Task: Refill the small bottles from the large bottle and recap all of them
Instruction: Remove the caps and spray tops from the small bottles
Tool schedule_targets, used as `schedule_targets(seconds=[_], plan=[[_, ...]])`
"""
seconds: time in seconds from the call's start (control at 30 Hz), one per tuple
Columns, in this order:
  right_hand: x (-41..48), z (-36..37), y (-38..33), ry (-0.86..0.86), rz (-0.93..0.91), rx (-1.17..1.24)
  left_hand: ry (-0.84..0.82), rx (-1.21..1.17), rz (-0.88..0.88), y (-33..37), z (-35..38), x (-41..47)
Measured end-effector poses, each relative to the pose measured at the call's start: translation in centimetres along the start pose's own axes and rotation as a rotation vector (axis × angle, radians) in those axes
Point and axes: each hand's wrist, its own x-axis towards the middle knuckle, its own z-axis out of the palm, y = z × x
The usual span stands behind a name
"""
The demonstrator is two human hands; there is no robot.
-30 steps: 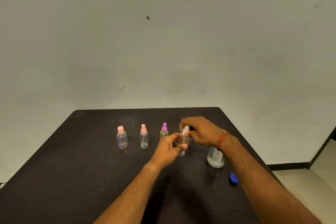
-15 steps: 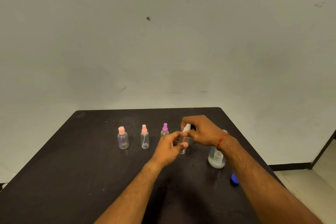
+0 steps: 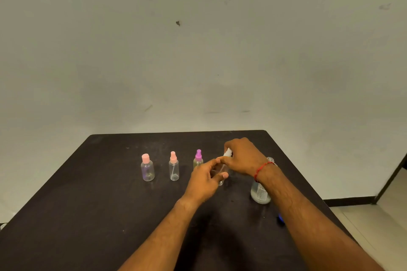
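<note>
Barely shifted since before: left hand (image 3: 203, 179) fingers wrapped round small clear bottle (image 3: 221, 175) upright on worktop (image 3: 88, 204); right hand (image 3: 242, 156) fingers pinching its white cap (image 3: 228, 152). Large bottle (image 3: 259, 193) uncapped behind right wrist.

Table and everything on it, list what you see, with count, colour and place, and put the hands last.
Table: one, black, against a pale wall.
Capped small bottles: three, clear; pink flat cap leftmost, pink spray cap next, purple spray cap behind the left hand.
Held small bottle: one, clear, white spray top, centre.
Large bottle: one, clear, uncapped, behind right wrist.
Blue cap: one, near right forearm.
Left hand: grips the bottle body.
Right hand: on its white top.
</note>
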Motion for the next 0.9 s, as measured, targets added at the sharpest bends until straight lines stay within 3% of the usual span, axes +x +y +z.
schedule_targets(seconds=[0.33, 0.43, 0.53, 0.7, 0.77, 0.9], plan=[[-0.7, -1.3, 0.7, -0.174, -0.221, 0.261, -0.02, -0.045, 0.011, 0.1, -0.3, 0.1], [-0.7, -0.8, 0.5, -0.085, -0.146, 0.277, 0.006, -0.067, 0.012, -0.1, 0.0, 0.1], [-0.3, -0.8, 0.1, 0.053, 0.004, 0.076, 0.017, -0.047, -0.009, -0.4, 0.2, 0.4], [-0.3, -1.8, 0.0, -0.134, -0.133, 0.146, 0.029, -0.049, -0.021, -0.6, 0.5, 0.5], [-0.4, -2.0, 0.0, -0.117, -0.155, 0.191, 0.043, -0.076, -0.018, -0.7, 0.7, 0.6], [0.2, -1.2, 0.2, -0.001, 0.043, 0.067, 0.06, -0.077, -0.016, -0.7, 1.1, 1.0]])
